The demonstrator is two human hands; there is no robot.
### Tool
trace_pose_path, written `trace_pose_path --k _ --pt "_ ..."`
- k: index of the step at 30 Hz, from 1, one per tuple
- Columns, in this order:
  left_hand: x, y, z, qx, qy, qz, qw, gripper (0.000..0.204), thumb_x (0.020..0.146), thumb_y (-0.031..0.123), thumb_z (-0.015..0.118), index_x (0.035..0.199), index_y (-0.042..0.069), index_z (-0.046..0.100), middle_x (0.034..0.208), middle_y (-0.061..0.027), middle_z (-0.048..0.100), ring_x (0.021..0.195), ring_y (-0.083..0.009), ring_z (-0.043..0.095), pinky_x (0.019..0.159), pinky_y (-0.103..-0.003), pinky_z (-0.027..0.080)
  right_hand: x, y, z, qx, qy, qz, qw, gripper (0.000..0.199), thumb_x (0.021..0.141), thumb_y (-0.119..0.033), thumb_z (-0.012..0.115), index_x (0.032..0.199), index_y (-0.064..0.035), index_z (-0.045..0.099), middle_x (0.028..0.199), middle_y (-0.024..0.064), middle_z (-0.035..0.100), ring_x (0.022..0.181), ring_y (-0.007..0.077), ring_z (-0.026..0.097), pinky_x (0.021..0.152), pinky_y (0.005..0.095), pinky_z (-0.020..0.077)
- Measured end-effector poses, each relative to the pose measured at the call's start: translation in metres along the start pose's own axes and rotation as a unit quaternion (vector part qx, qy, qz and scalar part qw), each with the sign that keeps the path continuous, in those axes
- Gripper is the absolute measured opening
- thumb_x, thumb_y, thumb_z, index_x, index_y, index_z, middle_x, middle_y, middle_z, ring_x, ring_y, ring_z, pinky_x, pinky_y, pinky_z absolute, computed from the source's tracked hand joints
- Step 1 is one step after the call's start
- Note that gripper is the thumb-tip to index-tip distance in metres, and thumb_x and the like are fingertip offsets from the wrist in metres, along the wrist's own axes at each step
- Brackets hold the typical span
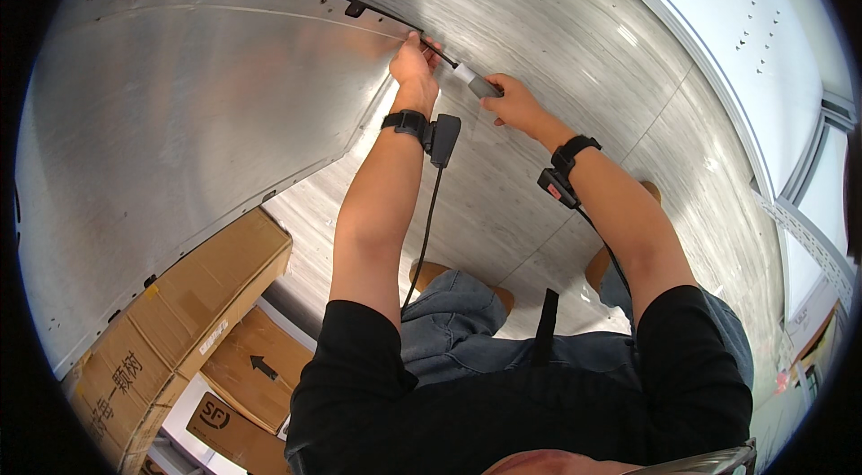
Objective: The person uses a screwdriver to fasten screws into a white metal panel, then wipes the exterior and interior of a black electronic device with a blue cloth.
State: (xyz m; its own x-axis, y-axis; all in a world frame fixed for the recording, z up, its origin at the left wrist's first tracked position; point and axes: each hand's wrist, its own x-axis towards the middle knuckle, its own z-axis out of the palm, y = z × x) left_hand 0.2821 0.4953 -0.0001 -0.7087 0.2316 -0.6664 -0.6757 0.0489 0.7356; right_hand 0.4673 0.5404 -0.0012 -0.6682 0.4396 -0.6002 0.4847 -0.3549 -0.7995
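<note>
My right hand (514, 104) is closed around the grey and white handle of a screwdriver (467, 78). Its dark, thin shaft points up and left to the far corner of a large silver metal panel (206, 107). At that corner, my left hand (415, 66) has its thumb by the panel's edge and its fingers curled close to the screwdriver's tip. Whatever lies between those fingertips is too small to make out. A dark edge strip, small holes and tabs run along the panel's far side.
Cardboard boxes (180, 331) stand at the lower left beside the panel. White cabinet-like panels (718, 17) line the right side. Grey wood-look floor (575, 35) lies between. Cables hang from black devices (442, 141) strapped to both my wrists.
</note>
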Motion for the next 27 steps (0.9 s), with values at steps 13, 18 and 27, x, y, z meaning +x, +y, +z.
trace_pose_path --k 13,18,27 --pt "-0.004 0.009 0.008 -0.058 0.001 -0.062 0.996 0.018 0.093 0.021 0.043 0.094 0.009 0.056 0.086 -0.0057 0.056 0.079 -0.0204 0.054 0.071 -0.035 0.047 -0.002 -0.004 0.005 0.080 0.004 0.053 0.995 0.057 0.082 -0.014 0.069 0.130 0.0004 0.043 0.100 0.0128 0.061 0.088 0.0208 0.060 0.071 0.0331 0.0503" --pt "-0.002 0.013 0.011 -0.078 -0.005 -0.085 0.993 0.019 0.092 0.019 0.039 0.096 0.008 0.054 0.086 -0.0066 0.055 0.077 -0.0216 0.053 0.071 -0.036 0.047 0.003 -0.002 0.002 0.023 -0.014 0.022 0.999 0.054 0.083 -0.012 0.067 0.129 0.0008 0.042 0.103 0.0127 0.060 0.076 0.0176 0.060 0.062 0.0318 0.0512" --pt "0.000 0.007 0.012 -0.104 0.001 -0.086 0.991 0.022 0.093 0.021 0.037 0.097 0.008 0.054 0.084 -0.0064 0.055 0.075 -0.0208 0.053 0.069 -0.037 0.047 -0.007 -0.008 0.001 -0.033 -0.026 -0.010 0.999 0.043 0.085 -0.013 0.066 0.121 -0.0067 0.043 0.100 0.0113 0.059 0.079 0.0157 0.059 0.061 0.0307 0.0513"
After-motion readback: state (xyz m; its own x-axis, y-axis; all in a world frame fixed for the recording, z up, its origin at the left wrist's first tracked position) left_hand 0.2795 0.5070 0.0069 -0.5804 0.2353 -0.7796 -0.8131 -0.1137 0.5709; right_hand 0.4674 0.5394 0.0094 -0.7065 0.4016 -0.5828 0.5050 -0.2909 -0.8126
